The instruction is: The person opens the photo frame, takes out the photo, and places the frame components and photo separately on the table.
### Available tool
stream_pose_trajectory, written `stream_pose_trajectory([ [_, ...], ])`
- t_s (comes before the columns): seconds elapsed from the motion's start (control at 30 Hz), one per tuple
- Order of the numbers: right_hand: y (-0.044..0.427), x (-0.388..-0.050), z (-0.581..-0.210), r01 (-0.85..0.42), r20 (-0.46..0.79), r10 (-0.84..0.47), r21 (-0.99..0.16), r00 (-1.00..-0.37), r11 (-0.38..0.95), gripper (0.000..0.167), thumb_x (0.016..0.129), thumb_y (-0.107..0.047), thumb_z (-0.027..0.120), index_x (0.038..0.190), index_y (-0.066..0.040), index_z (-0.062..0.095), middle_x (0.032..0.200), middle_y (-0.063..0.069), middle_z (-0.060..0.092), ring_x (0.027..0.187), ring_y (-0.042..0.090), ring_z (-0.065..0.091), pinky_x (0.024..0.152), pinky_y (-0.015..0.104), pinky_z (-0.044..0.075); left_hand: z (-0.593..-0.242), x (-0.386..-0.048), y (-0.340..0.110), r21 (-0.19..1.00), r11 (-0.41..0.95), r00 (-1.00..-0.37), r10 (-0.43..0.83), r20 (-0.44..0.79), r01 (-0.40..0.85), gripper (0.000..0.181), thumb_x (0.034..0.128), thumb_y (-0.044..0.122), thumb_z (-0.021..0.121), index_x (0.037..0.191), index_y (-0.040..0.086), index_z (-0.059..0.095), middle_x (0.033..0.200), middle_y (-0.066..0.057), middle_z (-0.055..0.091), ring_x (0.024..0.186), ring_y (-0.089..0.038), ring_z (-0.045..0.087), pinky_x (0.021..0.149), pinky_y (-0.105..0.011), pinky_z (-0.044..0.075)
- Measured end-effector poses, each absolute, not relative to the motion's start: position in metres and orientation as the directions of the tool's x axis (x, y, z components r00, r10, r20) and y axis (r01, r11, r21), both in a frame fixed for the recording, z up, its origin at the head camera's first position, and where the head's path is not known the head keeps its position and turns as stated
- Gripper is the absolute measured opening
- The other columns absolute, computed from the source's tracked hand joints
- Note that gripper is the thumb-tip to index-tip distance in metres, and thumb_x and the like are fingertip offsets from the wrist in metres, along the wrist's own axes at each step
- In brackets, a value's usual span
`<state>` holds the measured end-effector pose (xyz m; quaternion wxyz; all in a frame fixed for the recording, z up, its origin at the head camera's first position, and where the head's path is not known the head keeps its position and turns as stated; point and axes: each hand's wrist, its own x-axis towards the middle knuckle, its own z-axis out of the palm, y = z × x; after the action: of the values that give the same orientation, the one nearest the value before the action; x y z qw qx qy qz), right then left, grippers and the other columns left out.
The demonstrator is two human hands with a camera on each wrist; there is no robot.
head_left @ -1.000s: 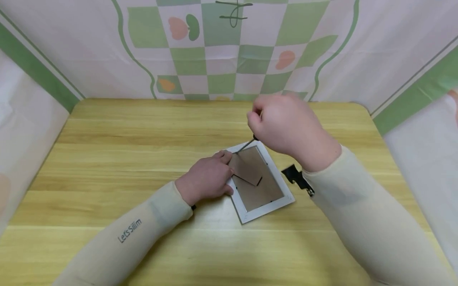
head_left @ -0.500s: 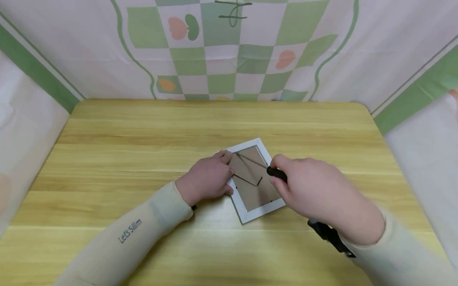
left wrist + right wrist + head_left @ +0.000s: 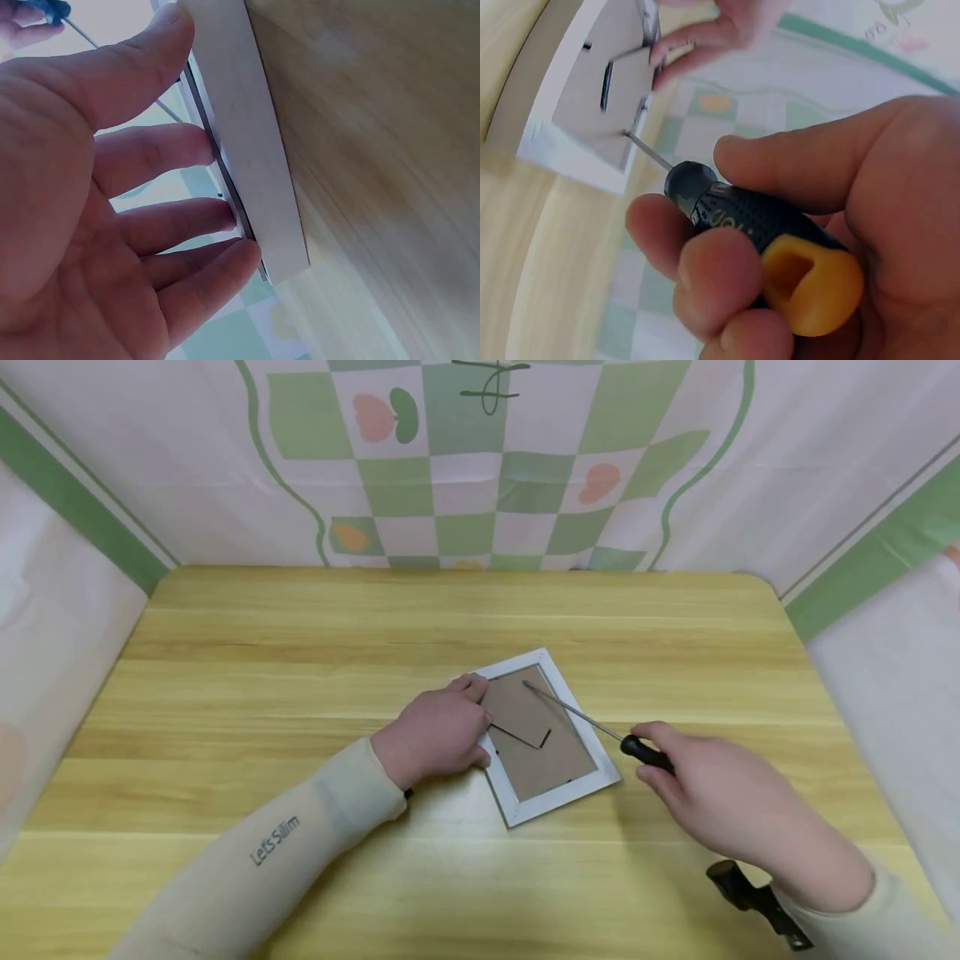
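Touching the left hand [image 3: 435, 733], white frame [image 3: 562, 795], right hand [image 3: 727, 797] holding screwdriver [image 3: 645, 752]

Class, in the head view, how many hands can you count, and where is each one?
2. The left hand is at the left edge of the picture frame; the right hand, to the frame's right, holds the screwdriver.

From my station I saw a table [image 3: 300, 635] of pale wood and, beyond its far edge, a cloth [image 3: 465, 485] (green-and-white checks, pink and orange patches).
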<state>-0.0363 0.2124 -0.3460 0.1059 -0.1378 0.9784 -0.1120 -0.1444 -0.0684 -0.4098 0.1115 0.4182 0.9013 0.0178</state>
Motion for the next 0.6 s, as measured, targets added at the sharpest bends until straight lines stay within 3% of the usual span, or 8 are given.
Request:
stream_pose_trajectory([
  [0.1,0.223,-0.033,-0.344,-0.213,-0.161,-0.261,-0.264,-0.952,0.941,0.042,0.102,-0.023,0.059,0.139,-0.007,0.050,0.060,-0.007,0.041,0.049,0.010,0.037,0.047,0.030,0.032,-0.409,-0.144,-0.068,0.129,0.654,-0.628,0.754,-0.194,0.745,0.033,0.0879,0.043,0.074,0.099,0.012,0.072,0.132,-0.015,0.052,0.133,-0.029,0.042,0.083,-0.036,0.055],
  [0.27,0.245,-0.038,-0.351,-0.166,-0.123,-0.205,-0.271,-0.971,0.948,0.042,0.103,-0.018,0.057,0.138,0.002,0.047,0.066,0.000,0.051,0.051,0.014,0.042,0.046,0.033,0.035,-0.409,-0.144,-0.068,0.132,0.654,-0.628,0.754,-0.191,0.745,0.033,0.0877,0.041,0.074,0.101,0.011,0.072,0.134,-0.016,0.052,0.134,-0.031,0.041,0.085,-0.037,0.054],
  [0.37,0.261,-0.048,-0.362,-0.110,-0.163,-0.150,-0.235,-0.975,0.966,0.045,0.104,-0.017,0.053,0.138,0.010,0.041,0.087,0.024,0.064,0.067,0.036,0.061,0.058,0.050,0.049,-0.410,-0.145,-0.068,0.130,0.652,-0.626,0.755,-0.193,0.747,0.035,0.0880,0.042,0.074,0.103,0.011,0.072,0.135,-0.017,0.051,0.135,-0.033,0.041,0.088,-0.038,0.053],
  [0.47,0.277,-0.057,-0.376,-0.053,-0.227,-0.100,-0.205,-0.969,0.977,0.049,0.105,-0.017,0.049,0.137,0.017,0.036,0.114,0.041,0.057,0.095,0.056,0.060,0.077,0.066,0.046,-0.410,-0.145,-0.068,0.133,0.652,-0.626,0.756,-0.194,0.746,0.036,0.0881,0.043,0.074,0.103,0.011,0.073,0.135,-0.017,0.051,0.136,-0.033,0.040,0.089,-0.038,0.053],
  [0.5,0.282,-0.059,-0.381,-0.033,-0.250,-0.082,-0.196,-0.965,0.980,0.050,0.105,-0.018,0.048,0.137,0.017,0.035,0.116,0.043,0.055,0.100,0.059,0.057,0.079,0.068,0.045,-0.410,-0.145,-0.068,0.135,0.652,-0.625,0.756,-0.196,0.746,0.036,0.0882,0.043,0.074,0.103,0.011,0.073,0.135,-0.017,0.051,0.136,-0.032,0.040,0.088,-0.038,0.053],
  [0.6,0.293,-0.062,-0.391,0.008,-0.312,-0.051,-0.184,-0.949,0.983,0.051,0.104,-0.020,0.048,0.134,0.020,0.034,0.107,0.042,0.058,0.095,0.058,0.059,0.074,0.066,0.046,-0.410,-0.145,-0.068,0.138,0.653,-0.625,0.755,-0.196,0.745,0.036,0.0883,0.044,0.074,0.102,0.011,0.072,0.135,-0.016,0.051,0.136,-0.032,0.040,0.087,-0.038,0.054],
])
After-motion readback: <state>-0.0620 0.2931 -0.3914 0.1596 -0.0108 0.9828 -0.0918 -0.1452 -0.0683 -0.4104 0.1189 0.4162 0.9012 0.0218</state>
